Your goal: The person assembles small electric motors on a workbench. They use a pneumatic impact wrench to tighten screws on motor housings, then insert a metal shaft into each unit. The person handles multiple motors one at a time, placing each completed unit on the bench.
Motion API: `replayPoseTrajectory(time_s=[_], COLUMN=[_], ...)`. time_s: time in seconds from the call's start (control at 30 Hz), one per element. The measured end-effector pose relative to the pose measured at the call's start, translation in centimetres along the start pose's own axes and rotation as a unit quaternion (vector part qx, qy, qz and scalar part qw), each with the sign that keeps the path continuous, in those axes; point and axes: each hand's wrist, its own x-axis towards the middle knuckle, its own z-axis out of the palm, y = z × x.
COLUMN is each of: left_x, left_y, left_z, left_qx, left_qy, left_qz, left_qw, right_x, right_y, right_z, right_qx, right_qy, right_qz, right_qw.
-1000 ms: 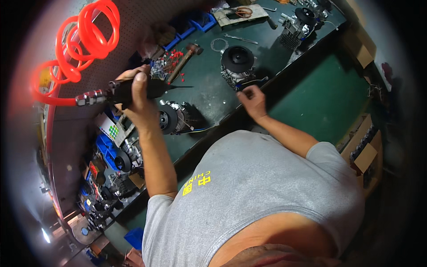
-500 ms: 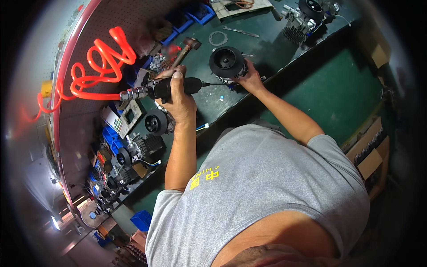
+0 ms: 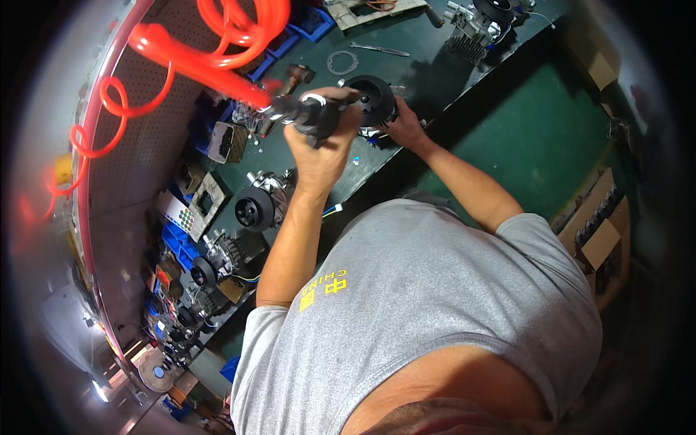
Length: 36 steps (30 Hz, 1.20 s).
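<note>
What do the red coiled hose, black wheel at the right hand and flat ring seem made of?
Red coiled hose: probably glossy plastic, given its bright highlights and coils. Black wheel: satin, perhaps plastic, from its even dark surface. Flat ring: dull grey, thin; metal or gasket sheet, unclear.

Left hand (image 3: 336, 136) in a curled grip, right hand (image 3: 406, 129) near it

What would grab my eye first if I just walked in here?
Probably the bright red coiled hose across the upper left, which runs to a dark tool in the person's left hand. Just right of that, the right hand touches a unit with a round black top on the green bench. The grey shirt fills the lower middle.
</note>
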Motion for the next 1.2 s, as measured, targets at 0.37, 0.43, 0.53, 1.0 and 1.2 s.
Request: replayPoseTrajectory(time_s=[0.37, 0.43, 0.53, 1.0, 1.2], left_x=[0.7, 1.0, 1.0, 0.5, 0.4], left_y=[-1.8, -1.8, -1.8, -1.1, -0.8], left_z=[0.5, 0.5, 0.7, 2.6, 3.5], left_qx=[0.075, 0.086, 0.045, 0.139, 0.13], left_qy=[-0.02, -0.019, 0.002, 0.05, 0.158], left_qz=[0.02, 0.037, 0.005, -0.046, -0.047], left_qw=[0.997, 0.995, 0.999, 0.988, 0.978], right_x=[-0.4, -0.4, -0.2, 0.8, 0.9], right_y=[-1.1, -0.5, -0.6, -0.3, -2.0], right_z=[-0.6, -0.6, -0.5, -1.8, -2.8], right_qx=[0.02, 0.027, 0.025, 0.063, 0.037], right_qy=[-0.005, 0.001, -0.002, -0.079, -0.086], right_qz=[0.037, 0.035, 0.028, 0.048, 0.06], right_qw=[0.999, 0.999, 0.999, 0.994, 0.994])
